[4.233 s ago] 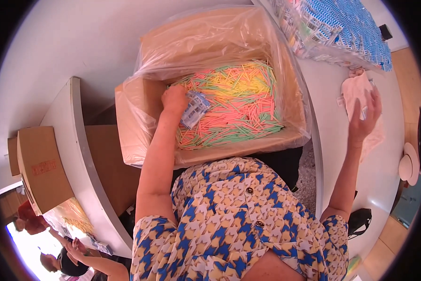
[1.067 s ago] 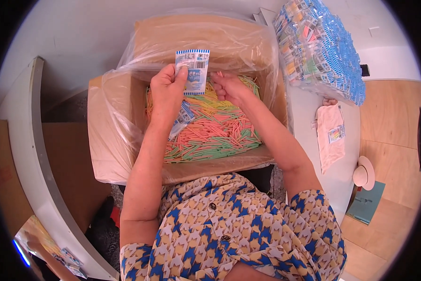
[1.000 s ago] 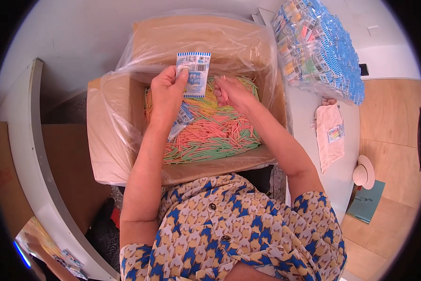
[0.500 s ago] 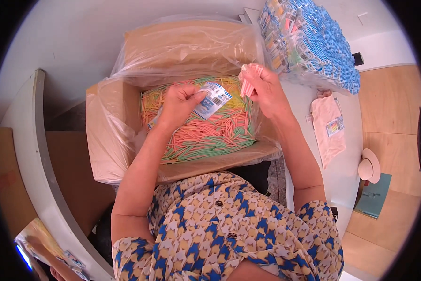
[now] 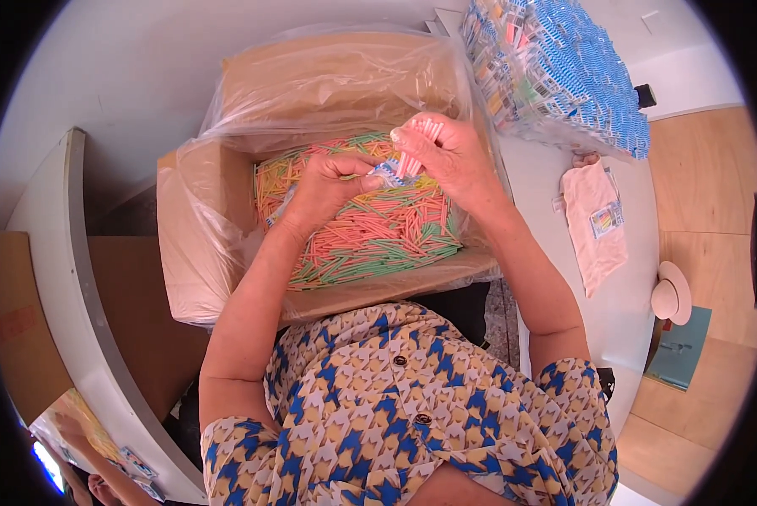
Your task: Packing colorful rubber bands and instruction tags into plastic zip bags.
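Observation:
My left hand [image 5: 332, 187] pinches a small clear packet with blue-and-white print [image 5: 385, 174] above the open carton. A bundle of thin pink sticks [image 5: 411, 160] is gripped in my right hand [image 5: 450, 156], upright, with the lower ends at the mouth of the packet. Whether those ends are inside it I cannot tell. Below both hands, the cardboard carton [image 5: 195, 228], lined with clear plastic, is filled with loose pink, green and yellow sticks [image 5: 370, 238]. Part of another packet shows beside my left wrist.
On the white table [image 5: 555, 244] to the right leans a large clear bag of blue-striped packets [image 5: 577, 80]. A pink cloth [image 5: 593, 244] with a filled packet [image 5: 606, 219] on it lies nearer. Another person's arm [image 5: 100, 460] shows at lower left.
My right hand has moved left with the pink sticks, bringing them down to the packet. The packet, flat and face up before, is now tilted and partly covered by the sticks.

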Demonstrator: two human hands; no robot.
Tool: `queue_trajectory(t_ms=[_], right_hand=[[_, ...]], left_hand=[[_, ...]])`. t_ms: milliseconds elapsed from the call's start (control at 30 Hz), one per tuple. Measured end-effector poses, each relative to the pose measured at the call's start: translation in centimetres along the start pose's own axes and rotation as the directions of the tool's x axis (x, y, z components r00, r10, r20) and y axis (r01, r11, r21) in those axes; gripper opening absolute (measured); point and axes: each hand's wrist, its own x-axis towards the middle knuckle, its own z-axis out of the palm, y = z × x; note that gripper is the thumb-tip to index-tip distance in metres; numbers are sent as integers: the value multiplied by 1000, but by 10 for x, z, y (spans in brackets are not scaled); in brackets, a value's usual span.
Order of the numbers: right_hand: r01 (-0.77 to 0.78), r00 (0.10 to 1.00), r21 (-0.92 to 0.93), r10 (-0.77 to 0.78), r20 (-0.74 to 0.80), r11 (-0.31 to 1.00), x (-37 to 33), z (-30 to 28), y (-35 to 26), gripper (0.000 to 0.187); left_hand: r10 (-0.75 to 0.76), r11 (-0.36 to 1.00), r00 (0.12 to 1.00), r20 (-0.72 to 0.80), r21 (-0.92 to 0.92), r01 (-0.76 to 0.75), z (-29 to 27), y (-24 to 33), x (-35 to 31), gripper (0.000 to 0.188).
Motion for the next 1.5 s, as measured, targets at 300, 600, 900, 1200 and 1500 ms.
queue_trajectory(t_ms=[300,600,900,1200,1500], right_hand=[[100,987,-131,-115,-112,986,5,19,12,31],[248,959,-142,-263,-101,958,-14,15,3,17],[130,932,-155,-174,-318,979,-66,-42,40,20],[-233,422,-267,-150,-894,935,-227,-314,167,15],[-571,435,-716,-593,-678,401,-266,-366,200,40]], left_hand=[[-30,999,999,-25,-16,30,-3,5,-2,15],[58,995,994,-95,-77,-65,0,-1,-1,15],[27,841,997,-77,541,18,-15,-8,-4,17],[-214,-91,918,-333,943,321,-80,-53,-21,39],[-366,-59,877,-312,948,312,-77,-67,0,37]])
